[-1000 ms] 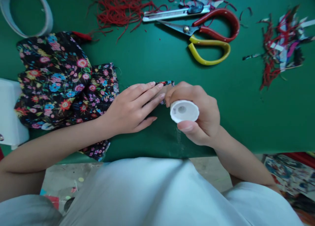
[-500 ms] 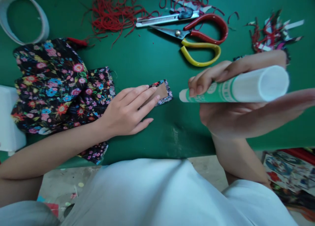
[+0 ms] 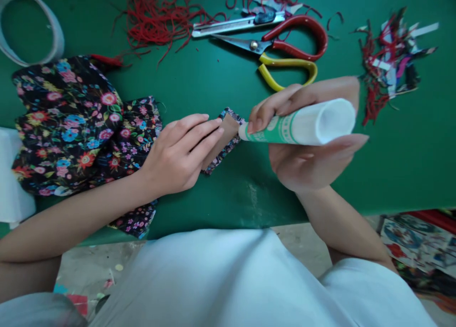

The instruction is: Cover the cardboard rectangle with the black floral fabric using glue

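Observation:
My left hand (image 3: 178, 158) has its fingers laid over a small brown card piece (image 3: 223, 139) with black floral fabric around its edges. The thumb is tucked out of sight at the lower end of the piece. My right hand (image 3: 302, 168) grips a green and white glue stick (image 3: 295, 127), tilted with its wide white end toward me. The narrow tip of the stick is at the right edge of the card piece; I cannot tell if it touches. Beside my left forearm lies gathered black floral fabric (image 3: 67, 122).
Scissors (image 3: 270, 44) and a box cutter (image 3: 235, 25) lie at the back of the green table (image 3: 392, 170). Red threads (image 3: 156, 18) are heaped behind, and mixed scraps (image 3: 392, 56) lie at right. A tape roll (image 3: 59, 37) and a white box (image 3: 16, 175) are at left.
My right hand has brought the glue stick leftward to the card piece's edge. The card piece has turned to a steeper slant under my left hand, and the left thumb has gone out of sight.

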Available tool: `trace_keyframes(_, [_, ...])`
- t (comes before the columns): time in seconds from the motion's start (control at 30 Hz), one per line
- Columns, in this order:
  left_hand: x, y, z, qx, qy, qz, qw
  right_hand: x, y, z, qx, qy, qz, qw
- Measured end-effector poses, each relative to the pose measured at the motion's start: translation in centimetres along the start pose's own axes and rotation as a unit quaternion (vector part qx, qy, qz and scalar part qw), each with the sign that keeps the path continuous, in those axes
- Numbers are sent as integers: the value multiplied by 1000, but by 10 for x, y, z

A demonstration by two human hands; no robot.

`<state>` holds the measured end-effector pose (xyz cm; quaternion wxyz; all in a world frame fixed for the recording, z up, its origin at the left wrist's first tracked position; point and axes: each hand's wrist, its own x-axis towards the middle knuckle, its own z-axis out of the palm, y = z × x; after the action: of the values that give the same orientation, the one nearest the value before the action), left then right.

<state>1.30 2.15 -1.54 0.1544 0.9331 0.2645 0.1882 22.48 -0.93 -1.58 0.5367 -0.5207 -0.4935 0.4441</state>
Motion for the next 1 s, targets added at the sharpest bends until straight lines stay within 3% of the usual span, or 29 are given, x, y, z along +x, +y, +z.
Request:
trace_keyframes(0.1, [-1,-2,1,-3,-13,-4,1000,6,6,5,52,-8,-133,990])
trace_keyframes(0.17, [-2,-3,1,-13,-15,-6,1000,9,6,7,74,-38,-170,982])
trace_keyframes(0.47, [-3,0,-1,-3,-41,-53,998,1,3,11,51,-110,-163,979])
trace_keyframes(0.8, [1,-11,0,6,5,-28,1000,-12,-4,22,46,-191,-125,973])
trace_keyframes(1.0, [-1,-12,0,-26,-6,-42,999,-19,2,33,109,-212,-172,956])
